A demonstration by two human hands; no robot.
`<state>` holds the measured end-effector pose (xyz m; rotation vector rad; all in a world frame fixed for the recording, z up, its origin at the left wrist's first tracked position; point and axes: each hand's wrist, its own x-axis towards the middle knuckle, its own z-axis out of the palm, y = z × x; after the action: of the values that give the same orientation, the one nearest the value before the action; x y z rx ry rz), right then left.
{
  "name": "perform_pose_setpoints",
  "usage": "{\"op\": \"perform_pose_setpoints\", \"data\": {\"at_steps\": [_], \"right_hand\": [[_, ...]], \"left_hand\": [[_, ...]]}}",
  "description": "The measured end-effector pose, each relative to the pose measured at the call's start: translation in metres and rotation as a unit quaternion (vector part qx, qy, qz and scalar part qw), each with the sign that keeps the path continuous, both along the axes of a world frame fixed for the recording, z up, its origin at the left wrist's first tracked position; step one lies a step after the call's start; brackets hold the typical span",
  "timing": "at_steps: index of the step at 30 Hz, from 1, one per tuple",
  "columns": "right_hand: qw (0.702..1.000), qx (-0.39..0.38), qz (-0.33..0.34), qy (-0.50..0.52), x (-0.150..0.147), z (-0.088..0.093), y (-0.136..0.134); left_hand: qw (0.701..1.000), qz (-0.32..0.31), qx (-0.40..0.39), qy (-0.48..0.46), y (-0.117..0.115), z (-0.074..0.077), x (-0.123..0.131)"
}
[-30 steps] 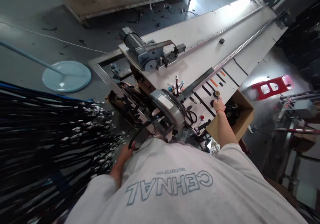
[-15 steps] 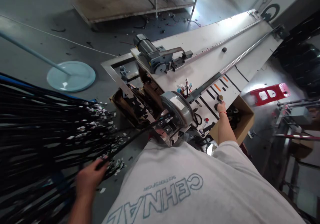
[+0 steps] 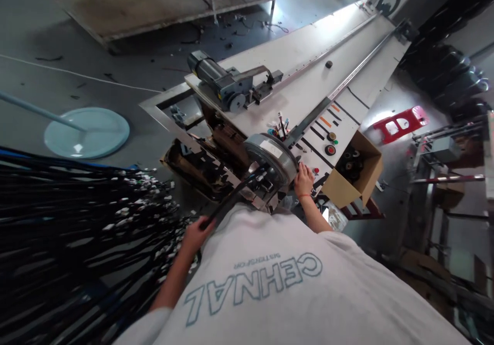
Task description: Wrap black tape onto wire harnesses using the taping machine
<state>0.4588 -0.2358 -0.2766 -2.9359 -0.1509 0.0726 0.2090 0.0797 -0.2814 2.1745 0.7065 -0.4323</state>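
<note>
My left hand [image 3: 195,234] is closed around a black cable [image 3: 231,198] that runs up into the machine under the round grey drum [image 3: 272,160]. My right hand [image 3: 303,179] rests with fingers spread on the white control panel [image 3: 349,124], just right of the drum and close to a small red button [image 3: 316,170]. Round knobs [image 3: 331,143] sit farther up the panel, apart from that hand. My grey printed shirt fills the bottom of the view.
A thick bundle of black cables with white connectors [image 3: 96,221] lies at left. A grey motor [image 3: 219,80] sits on the long white machine bed. A cardboard box [image 3: 353,173] of black rolls stands right of the panel, a red stool [image 3: 397,124] beyond.
My right hand left the round knobs and came down the panel to beside the drum. My left hand swung out toward the cable bundle, then back near my body holding the cable.
</note>
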Motion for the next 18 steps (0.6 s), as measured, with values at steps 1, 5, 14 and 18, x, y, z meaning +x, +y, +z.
{"op": "perform_pose_setpoints", "data": {"at_steps": [1, 5, 14, 18], "right_hand": [[0.999, -0.006, -0.039, 0.008, 0.007, 0.001, 0.006], [0.995, 0.004, -0.071, 0.063, 0.044, 0.012, 0.015], [0.991, -0.114, -0.042, 0.048, 0.024, 0.030, -0.001], [0.984, -0.148, -0.076, 0.056, 0.011, 0.030, 0.008]], "left_hand": [[0.999, -0.025, -0.016, -0.041, -0.003, 0.008, 0.030], [0.978, -0.149, -0.076, -0.125, -0.032, 0.037, 0.136], [0.974, -0.185, 0.027, -0.130, -0.061, 0.043, 0.162], [0.974, -0.177, 0.029, -0.136, -0.061, 0.039, 0.161]]}}
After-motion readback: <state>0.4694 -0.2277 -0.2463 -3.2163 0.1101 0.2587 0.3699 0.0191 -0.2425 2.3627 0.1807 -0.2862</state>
